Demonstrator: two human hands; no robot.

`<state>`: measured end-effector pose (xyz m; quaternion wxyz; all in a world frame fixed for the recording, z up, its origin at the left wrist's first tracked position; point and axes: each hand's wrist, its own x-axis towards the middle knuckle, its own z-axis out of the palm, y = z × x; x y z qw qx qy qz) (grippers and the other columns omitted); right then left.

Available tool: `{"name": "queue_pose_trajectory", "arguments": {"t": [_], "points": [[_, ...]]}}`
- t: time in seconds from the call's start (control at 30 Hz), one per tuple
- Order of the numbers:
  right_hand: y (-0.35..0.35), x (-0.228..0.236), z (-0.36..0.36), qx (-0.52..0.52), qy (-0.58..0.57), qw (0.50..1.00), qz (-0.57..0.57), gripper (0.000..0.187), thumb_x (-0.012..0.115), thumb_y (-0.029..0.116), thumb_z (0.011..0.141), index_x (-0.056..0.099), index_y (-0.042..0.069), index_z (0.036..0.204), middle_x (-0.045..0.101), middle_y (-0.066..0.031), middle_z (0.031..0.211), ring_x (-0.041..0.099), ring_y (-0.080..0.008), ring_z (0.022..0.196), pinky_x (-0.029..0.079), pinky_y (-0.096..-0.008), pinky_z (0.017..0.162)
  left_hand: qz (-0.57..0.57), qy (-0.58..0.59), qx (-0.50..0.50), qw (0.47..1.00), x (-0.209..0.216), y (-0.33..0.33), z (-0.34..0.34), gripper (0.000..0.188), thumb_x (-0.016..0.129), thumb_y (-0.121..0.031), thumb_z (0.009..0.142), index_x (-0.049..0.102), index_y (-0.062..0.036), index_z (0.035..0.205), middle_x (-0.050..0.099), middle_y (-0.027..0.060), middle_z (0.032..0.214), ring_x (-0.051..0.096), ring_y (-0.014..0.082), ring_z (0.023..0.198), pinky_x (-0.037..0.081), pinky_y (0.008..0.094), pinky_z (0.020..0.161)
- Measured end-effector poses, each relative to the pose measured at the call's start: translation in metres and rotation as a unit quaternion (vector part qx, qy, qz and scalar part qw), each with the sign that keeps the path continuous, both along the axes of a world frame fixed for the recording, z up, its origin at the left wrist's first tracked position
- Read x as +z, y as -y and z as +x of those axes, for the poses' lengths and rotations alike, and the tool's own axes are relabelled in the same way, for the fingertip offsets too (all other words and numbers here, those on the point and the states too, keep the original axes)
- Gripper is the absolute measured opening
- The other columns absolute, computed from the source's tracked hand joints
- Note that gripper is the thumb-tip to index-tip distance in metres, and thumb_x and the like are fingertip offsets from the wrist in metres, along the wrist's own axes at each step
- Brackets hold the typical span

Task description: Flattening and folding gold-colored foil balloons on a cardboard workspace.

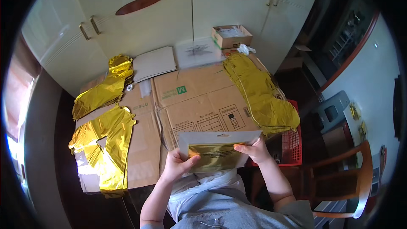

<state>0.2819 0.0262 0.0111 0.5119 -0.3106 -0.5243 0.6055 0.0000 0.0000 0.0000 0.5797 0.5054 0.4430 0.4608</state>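
Close to my body, I hold a flat plastic packet (210, 160) with a pale border and a hang hole along its far edge. Folded gold foil shows through its middle. My left hand (179, 165) grips the packet's left side, thumb on top. On the opposite side my right hand (255, 150) pinches it the same way. Flat gold foil balloons lie in piles on the cardboard: one pile (101, 91) at the far left, a second (112, 133) nearer on the left, and a long one (258, 89) along the right side.
Flattened cardboard (199, 97) covers the table. Behind lie a grey-white board (154, 62), a clear plastic sheet (198, 54) and a small open box (232, 40). A red basket (292, 150) stands at the right, near a wooden chair (360, 174). White cabinets (169, 17) close off the back.
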Motion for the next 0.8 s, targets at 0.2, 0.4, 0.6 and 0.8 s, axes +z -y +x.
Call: {"name": "queue_pose_trajectory", "arguments": {"t": [0.2, 0.4, 0.6, 0.8], "points": [[0.022, -0.01, 0.012, -0.107, -0.022, 0.993, -0.037, 0.021, 0.071, 0.008, 0.086, 0.067, 0.005, 0.106, 0.067, 0.0003, 0.099, 0.061, -0.0085, 0.091, 0.047, -0.0269, 0.085, -0.013, 0.012, 0.008, 1.0, 0.01, -0.002, 0.026, 0.018, 0.07, -0.018, 0.091, 0.067, -0.0035, 0.082, 0.057, -0.0084, 0.067, 0.049, 0.0016, 0.062, 0.04, 0.0211, 0.054], [0.056, -0.046, 0.053, -0.186, 0.059, 0.978, -0.079, 0.021, 0.066, 0.013, 0.091, 0.063, 0.004, 0.109, 0.065, -0.0011, 0.102, 0.057, -0.0075, 0.095, 0.044, -0.0254, 0.084, 0.095, -0.097, -0.068, 0.988, -0.015, 0.009, 0.032, 0.032, 0.058, -0.026, 0.098, 0.062, -0.0048, 0.074, 0.054, -0.0022, 0.062, 0.044, 0.0079, 0.055, 0.039, 0.0265, 0.05], [0.143, -0.082, 0.114, -0.113, 0.267, 0.937, -0.197, 0.022, 0.046, 0.021, 0.099, 0.06, 0.005, 0.099, 0.061, -0.0037, 0.083, 0.047, -0.0068, 0.066, 0.04, -0.0219, 0.065, 0.461, -0.243, -0.118, 0.845, -0.019, 0.029, 0.083, 0.029, 0.069, -0.013, 0.072, 0.07, -0.0079, 0.101, 0.068, 0.0039, 0.082, 0.068, 0.0182, 0.071, 0.055, 0.0308, 0.06], [0.202, -0.084, 0.109, -0.095, -0.138, 0.901, -0.4, 0.033, 0.046, 0.031, 0.1, 0.065, 0.005, 0.092, 0.06, -0.0011, 0.079, 0.047, -0.0071, 0.055, 0.038, -0.0217, 0.054, 0.572, -0.328, -0.227, 0.717, -0.061, 0.044, 0.136, 0.041, 0.065, -0.02, 0.078, 0.066, -0.0138, 0.118, 0.067, 0.0012, 0.103, 0.068, 0.0158, 0.084, 0.055, 0.0287, 0.07]]}}
